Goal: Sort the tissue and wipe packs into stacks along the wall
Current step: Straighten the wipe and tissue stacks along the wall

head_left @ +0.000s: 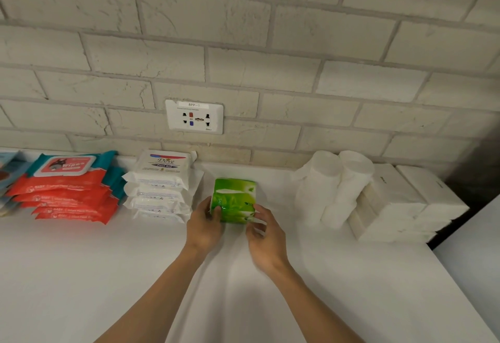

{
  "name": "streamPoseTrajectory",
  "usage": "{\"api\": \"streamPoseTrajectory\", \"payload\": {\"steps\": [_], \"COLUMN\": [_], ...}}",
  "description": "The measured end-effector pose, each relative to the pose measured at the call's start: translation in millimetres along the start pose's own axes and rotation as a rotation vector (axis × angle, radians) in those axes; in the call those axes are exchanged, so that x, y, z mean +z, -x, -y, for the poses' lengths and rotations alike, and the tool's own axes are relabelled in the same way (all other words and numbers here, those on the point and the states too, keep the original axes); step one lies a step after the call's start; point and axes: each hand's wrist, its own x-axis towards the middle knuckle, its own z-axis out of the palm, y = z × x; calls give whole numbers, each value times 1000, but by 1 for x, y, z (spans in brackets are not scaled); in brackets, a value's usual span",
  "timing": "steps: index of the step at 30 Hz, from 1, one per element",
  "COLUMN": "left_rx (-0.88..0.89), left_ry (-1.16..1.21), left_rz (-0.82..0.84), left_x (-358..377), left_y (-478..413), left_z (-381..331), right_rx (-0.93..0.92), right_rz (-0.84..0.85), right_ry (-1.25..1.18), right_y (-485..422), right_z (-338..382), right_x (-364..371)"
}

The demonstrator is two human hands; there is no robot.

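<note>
Both hands, the left hand [204, 222] and right hand [262, 230], pinch the green tissue pack [234, 199] by its near corners on the white counter [108, 275], between the Dove wipes stack [161, 185] and paper rolls [331, 185]. It looks light, soft, with slippery film; hold the short ends.

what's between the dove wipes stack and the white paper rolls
The green tissue pack sits there, held by the left hand and right hand, seen in the head view.
</note>
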Motion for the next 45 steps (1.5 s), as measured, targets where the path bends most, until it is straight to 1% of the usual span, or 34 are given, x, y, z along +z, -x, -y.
{"api": "streamPoseTrajectory", "payload": {"steps": [6, 10, 13, 18, 25, 30, 32, 36, 38, 42, 45], "left_rx": [-52, -119, -112, -80, 4, 28, 12, -53, -80, -104, -138], "left_ry": [14, 18, 86, 158, 166, 185, 223, 276, 285, 304, 341], "left_rz": [15, -83, -153, -157, -47, 78, 128, 222, 253, 329, 351], "left_x": [-3, -6, -3, 9, 47, 80, 93, 110, 116, 126, 133], "left_y": [10, 27, 50, 65, 74, 71, 65, 54, 51, 47, 42], "left_z": [-1, 2, 0, -11, -51, -78, -84, -97, -99, -99, -98], "right_rx": [25, 38, 57, 65, 60, 75, 78, 95, 103, 104, 98], "right_rz": [12, 10, -13, -105, -313, -388, -380, -291, -251, -239, -221], "right_ry": [-2, 16, -1, -32, -129, -139, -107, -53, -61, -108, -123], "right_y": [0, 3, 9, 17, 18, 17, 13, 4, -1, -10, -17], "right_z": [5, 7, 7, 10, 16, 21, 23, 26, 25, 16, 10], "right_x": [-1, -5, -12, -41, -90, -123, -134, -145, -148, -151, -151]}}
